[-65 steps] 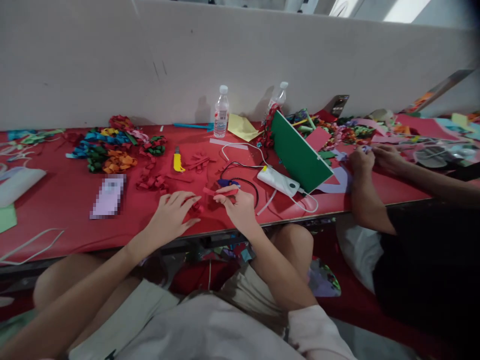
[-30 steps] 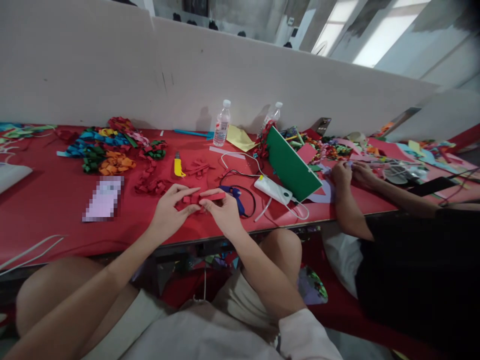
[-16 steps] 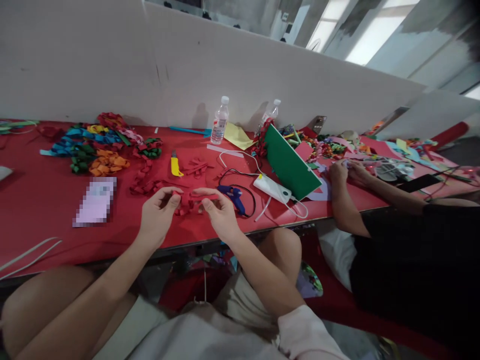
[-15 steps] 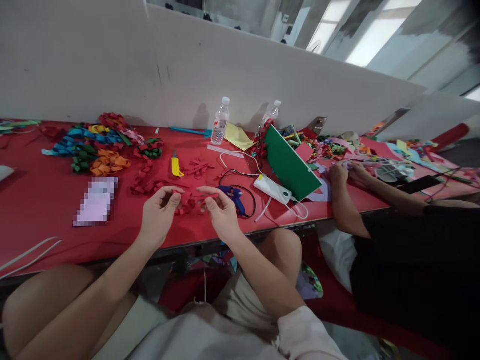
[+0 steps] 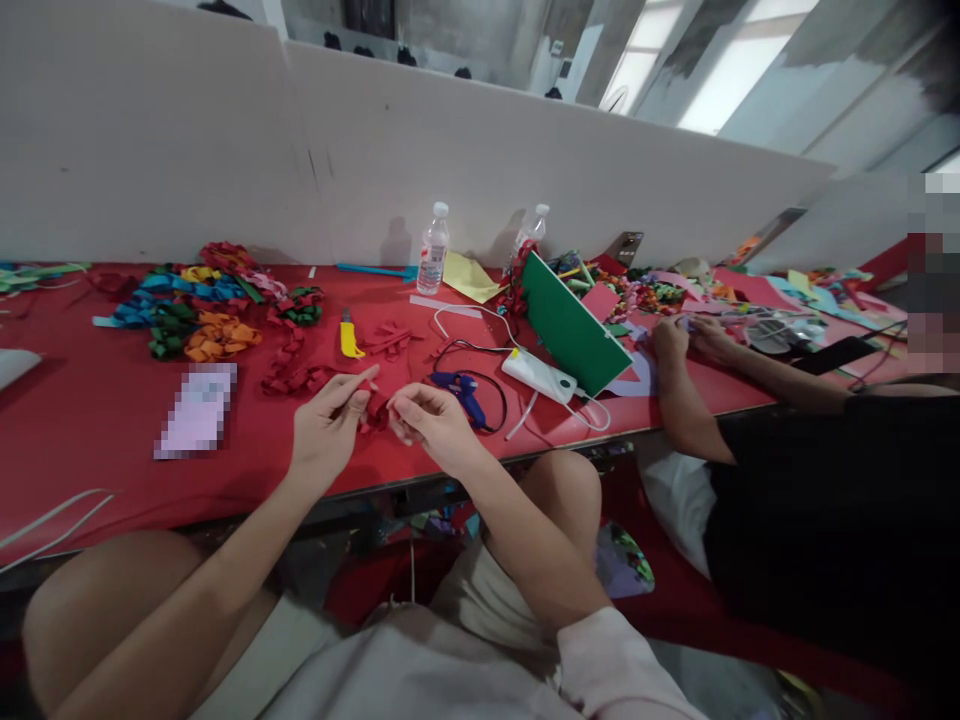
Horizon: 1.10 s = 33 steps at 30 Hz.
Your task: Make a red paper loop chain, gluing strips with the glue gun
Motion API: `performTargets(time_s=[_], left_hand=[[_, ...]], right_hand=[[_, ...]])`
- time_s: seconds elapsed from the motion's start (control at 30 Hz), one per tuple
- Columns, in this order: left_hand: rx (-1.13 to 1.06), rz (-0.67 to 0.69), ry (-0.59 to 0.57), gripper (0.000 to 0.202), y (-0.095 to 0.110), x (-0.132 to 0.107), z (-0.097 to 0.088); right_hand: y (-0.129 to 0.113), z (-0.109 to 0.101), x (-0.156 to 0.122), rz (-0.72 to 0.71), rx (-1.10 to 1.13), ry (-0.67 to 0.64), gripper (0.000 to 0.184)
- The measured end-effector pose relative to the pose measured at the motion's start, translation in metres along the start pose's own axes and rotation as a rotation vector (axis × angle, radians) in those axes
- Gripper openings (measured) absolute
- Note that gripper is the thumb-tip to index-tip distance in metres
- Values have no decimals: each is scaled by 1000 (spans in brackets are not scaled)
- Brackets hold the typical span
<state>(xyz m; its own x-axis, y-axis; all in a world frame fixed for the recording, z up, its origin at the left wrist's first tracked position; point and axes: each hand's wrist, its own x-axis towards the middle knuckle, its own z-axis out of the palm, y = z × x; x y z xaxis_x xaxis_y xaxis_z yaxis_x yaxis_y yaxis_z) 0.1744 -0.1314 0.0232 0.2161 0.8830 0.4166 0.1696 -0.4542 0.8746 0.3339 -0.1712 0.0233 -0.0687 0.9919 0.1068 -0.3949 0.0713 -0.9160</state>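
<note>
My left hand (image 5: 328, 420) pinches a red paper strip (image 5: 380, 408) over the front of the red table. Close beside it, my right hand (image 5: 433, 422) has thumb and fingers pressed together at the strip's other side. The red strip blends with the table, so its ends are hard to make out. Just behind my hands lie a red paper-loop chain (image 5: 289, 375) and loose red strips (image 5: 393, 338). A yellow utility knife (image 5: 349, 338) rests beyond my left hand. To the right of my right hand lies a blue glue gun (image 5: 463, 393).
Colourful paper chains (image 5: 221, 335) and a pixelated phone (image 5: 199, 410) lie left. A white power strip (image 5: 538, 375) with cables lies before a leaning green board (image 5: 574, 325). A water bottle (image 5: 433, 255) stands at the back. A co-worker's hands (image 5: 686, 340) work at right.
My hands have come closer together, and the red strip stretched between them is now gathered at the fingertips. The view has shifted slightly.
</note>
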Motion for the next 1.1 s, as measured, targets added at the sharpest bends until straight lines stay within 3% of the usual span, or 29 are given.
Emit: performTargets(time_s=[0.2,0.33,0.43,0.5,0.67,0.83,1.0,1.1], left_hand=[[62,73,10,37,4,3,-4],[32,96,6,35,0,2,0],[15,100,-10,34,-3,3,2],[-7,93,-34,34,-4,3,3],[-140,-29,-22,35,-6,1,6],[-278,-143,111,39,-8,-1,13],[-217,-99,34,42,-12,-3,15],[-210,-88,16,38,-14,-4,16]], right_hand=[[0,2,3,5,-37,3,35],[5,1,4,-112,-33,-15,44],[5,0,1,-189,-112,2,28],[4,-1,0,-219,-136,24,20],[3,-2,1,-220,-126,66,29],[4,-3,-2,-428,-521,257,20],[8,-2,-6,-590,-695,394,18],[6,-2,-6,-648,-739,372,11]])
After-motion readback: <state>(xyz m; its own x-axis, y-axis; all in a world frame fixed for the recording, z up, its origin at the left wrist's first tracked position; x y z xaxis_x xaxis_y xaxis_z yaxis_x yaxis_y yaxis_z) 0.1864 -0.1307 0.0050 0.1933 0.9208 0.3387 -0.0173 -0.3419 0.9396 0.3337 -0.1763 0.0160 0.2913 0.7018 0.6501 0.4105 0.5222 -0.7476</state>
